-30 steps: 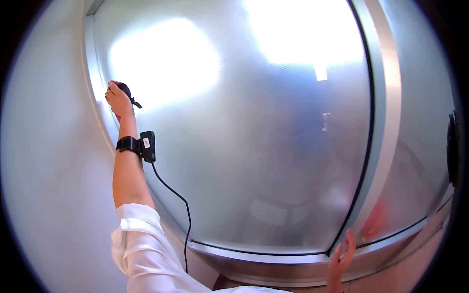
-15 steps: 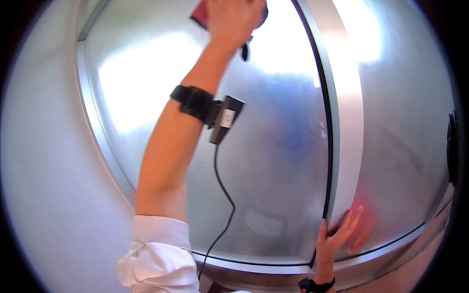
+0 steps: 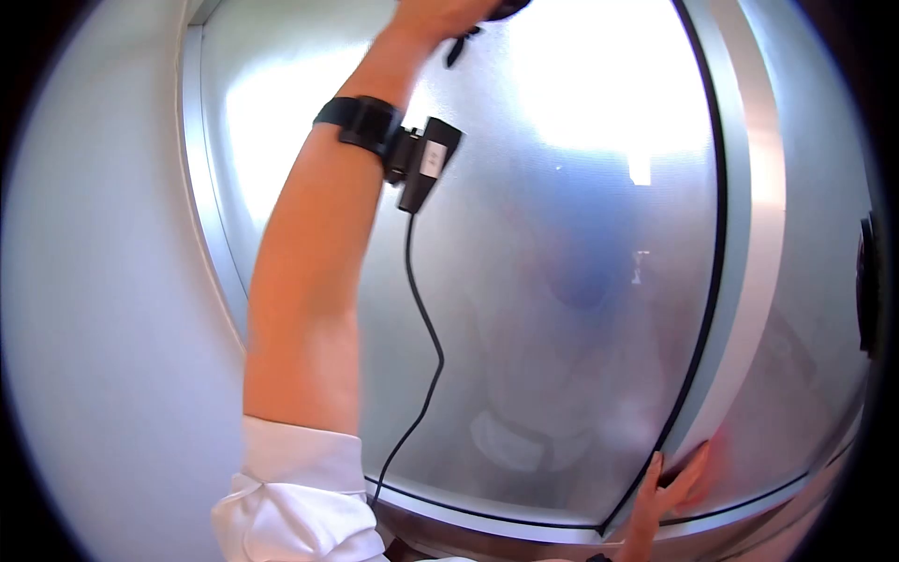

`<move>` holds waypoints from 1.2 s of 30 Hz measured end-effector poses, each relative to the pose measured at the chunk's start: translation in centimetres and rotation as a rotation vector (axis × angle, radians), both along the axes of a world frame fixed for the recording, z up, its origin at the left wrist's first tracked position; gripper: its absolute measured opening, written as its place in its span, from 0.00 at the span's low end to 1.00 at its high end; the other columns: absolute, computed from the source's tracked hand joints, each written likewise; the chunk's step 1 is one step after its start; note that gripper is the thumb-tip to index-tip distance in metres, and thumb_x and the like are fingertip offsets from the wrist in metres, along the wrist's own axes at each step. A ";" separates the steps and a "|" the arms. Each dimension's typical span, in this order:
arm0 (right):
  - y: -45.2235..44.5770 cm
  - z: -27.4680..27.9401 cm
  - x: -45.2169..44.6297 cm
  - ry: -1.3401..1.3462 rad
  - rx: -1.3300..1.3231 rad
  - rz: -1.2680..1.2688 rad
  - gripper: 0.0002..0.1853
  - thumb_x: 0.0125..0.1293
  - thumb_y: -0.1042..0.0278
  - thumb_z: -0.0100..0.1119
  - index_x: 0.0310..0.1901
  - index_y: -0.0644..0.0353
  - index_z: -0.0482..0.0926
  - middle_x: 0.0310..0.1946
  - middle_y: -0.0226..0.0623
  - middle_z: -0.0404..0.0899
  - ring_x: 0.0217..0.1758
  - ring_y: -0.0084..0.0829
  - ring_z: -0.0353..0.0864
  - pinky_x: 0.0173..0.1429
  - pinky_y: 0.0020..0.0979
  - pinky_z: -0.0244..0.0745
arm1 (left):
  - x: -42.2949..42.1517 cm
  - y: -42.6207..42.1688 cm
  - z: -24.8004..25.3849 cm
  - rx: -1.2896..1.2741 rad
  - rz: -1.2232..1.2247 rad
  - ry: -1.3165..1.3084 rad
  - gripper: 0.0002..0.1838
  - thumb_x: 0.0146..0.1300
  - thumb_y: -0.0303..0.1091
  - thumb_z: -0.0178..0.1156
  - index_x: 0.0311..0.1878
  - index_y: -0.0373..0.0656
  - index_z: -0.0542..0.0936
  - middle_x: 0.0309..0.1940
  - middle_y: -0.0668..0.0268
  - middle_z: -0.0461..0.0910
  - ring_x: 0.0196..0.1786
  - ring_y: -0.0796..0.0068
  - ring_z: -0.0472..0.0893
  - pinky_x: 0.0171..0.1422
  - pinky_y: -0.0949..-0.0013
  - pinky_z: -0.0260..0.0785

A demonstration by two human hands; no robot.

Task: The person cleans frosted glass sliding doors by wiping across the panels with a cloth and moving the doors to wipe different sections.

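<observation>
My left hand is at the top edge of view, closed on a dark pad against the frosted glass panel. Most of the pad is cut off; a short black strap hangs from it. At the lower right, my right hand rests with thumb and fingers apart at the lower part of the pale metal frame bar. Nothing shows in that hand.
A black wrist strap carries a small black device, whose cable runs down past my white sleeve. A pale wall stands at the left. Blurred blue and red patches show in the glass.
My left hand has moved up with the pad, partly out of view. The view has turned left, so the frame bar and my right hand appear further right and my right hand lower.
</observation>
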State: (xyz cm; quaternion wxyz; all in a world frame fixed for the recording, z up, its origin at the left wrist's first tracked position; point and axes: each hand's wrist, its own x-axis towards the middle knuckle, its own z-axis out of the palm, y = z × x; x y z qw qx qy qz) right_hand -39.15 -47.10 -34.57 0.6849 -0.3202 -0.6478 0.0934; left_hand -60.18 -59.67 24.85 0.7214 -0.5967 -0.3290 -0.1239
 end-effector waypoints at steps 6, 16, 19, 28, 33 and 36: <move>3.9 -5.7 -0.1 0.067 -0.053 -0.062 0.35 0.64 0.70 0.60 0.71 0.63 0.56 0.71 0.47 0.57 0.72 0.45 0.57 0.73 0.43 0.51 | -13.1 -6.1 -1.3 0.169 0.081 -0.159 0.28 0.73 0.47 0.42 0.66 0.36 0.66 0.69 0.49 0.62 0.74 0.55 0.58 0.76 0.62 0.48; 4.3 -6.0 0.0 0.077 -0.075 -0.072 0.35 0.67 0.68 0.57 0.72 0.61 0.54 0.73 0.44 0.52 0.75 0.42 0.53 0.75 0.41 0.47 | -29.0 -23.1 -9.1 0.275 -0.143 -0.929 0.35 0.71 0.61 0.37 0.70 0.44 0.61 0.62 0.60 0.68 0.64 0.68 0.67 0.69 0.70 0.54; 4.1 -5.6 -0.3 0.112 -0.080 -0.095 0.34 0.68 0.70 0.56 0.72 0.62 0.53 0.73 0.45 0.52 0.75 0.42 0.52 0.75 0.40 0.47 | -33.3 -24.5 -8.4 0.427 -0.008 -0.698 0.35 0.73 0.57 0.36 0.72 0.40 0.60 0.73 0.56 0.57 0.75 0.56 0.54 0.78 0.65 0.41; 3.8 -6.9 -2.2 0.250 -0.066 -0.009 0.35 0.63 0.74 0.61 0.69 0.71 0.56 0.69 0.53 0.57 0.72 0.44 0.58 0.73 0.39 0.51 | -35.4 -23.7 -5.7 0.438 -0.104 -0.809 0.25 0.75 0.47 0.39 0.55 0.34 0.75 0.55 0.54 0.75 0.55 0.64 0.73 0.61 0.64 0.62; 1.4 -1.5 -1.6 0.140 -0.027 -0.057 0.36 0.60 0.74 0.64 0.66 0.74 0.58 0.64 0.56 0.62 0.65 0.48 0.64 0.69 0.41 0.57 | -25.4 -16.6 -6.8 0.372 -0.147 -0.752 0.31 0.73 0.57 0.37 0.64 0.39 0.70 0.65 0.54 0.67 0.65 0.62 0.70 0.71 0.66 0.57; 1.2 0.3 -0.9 0.118 0.031 -0.016 0.36 0.60 0.73 0.65 0.66 0.75 0.58 0.62 0.58 0.62 0.63 0.51 0.65 0.67 0.43 0.58 | -16.7 -10.6 -6.9 0.456 0.119 -0.405 0.26 0.73 0.53 0.33 0.66 0.54 0.69 0.70 0.60 0.62 0.69 0.56 0.66 0.74 0.63 0.55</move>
